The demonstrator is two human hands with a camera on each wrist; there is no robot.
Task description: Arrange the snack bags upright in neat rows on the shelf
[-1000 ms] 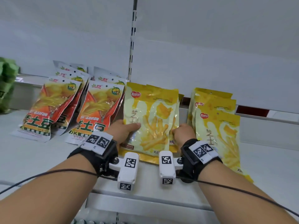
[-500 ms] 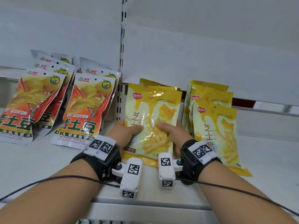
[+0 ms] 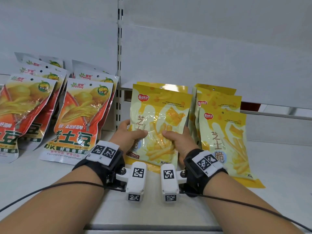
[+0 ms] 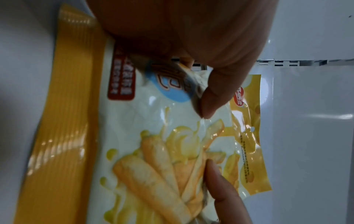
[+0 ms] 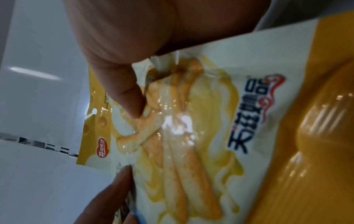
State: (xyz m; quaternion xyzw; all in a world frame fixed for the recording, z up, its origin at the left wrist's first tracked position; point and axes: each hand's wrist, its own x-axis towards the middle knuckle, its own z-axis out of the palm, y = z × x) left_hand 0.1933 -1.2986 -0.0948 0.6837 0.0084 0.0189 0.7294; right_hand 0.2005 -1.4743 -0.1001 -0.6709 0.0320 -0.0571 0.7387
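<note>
Both hands hold one yellow snack bag (image 3: 162,119) from its two sides. The left hand (image 3: 130,135) has its grip closed on the bag's left edge, with the thumb (image 4: 212,97) pressed on the printed front and the other fingers behind. The right hand (image 3: 177,139) is closed on the right edge in the same way, its thumb (image 5: 126,97) lying on the picture of the sticks. The bag stands almost upright, leaning back a little, and its yellow bottom seal touches the shelf (image 3: 278,166). Just behind it a second yellow bag (image 3: 170,86) shows only its top edge.

The shelf is a white, flat board, with a grey front rim (image 3: 152,228) near the camera. Behind it stands a white back panel (image 3: 202,48), divided by a vertical slotted rail (image 3: 119,102).

To the right of the held bag, just beside it, a row of three yellow bags (image 3: 224,141) stands one in front of another, leaning back. To the left, on the other side of the rail, there are two rows of orange potato chip bags (image 3: 79,119); they also lean back, and the front bag of the nearer row is close to the left wrist. The far-left row (image 3: 22,112) is cut by the picture edge. Each wrist carries a black band with a white camera unit (image 3: 136,181), and thin black cables (image 3: 50,188) run along the forearms.
</note>
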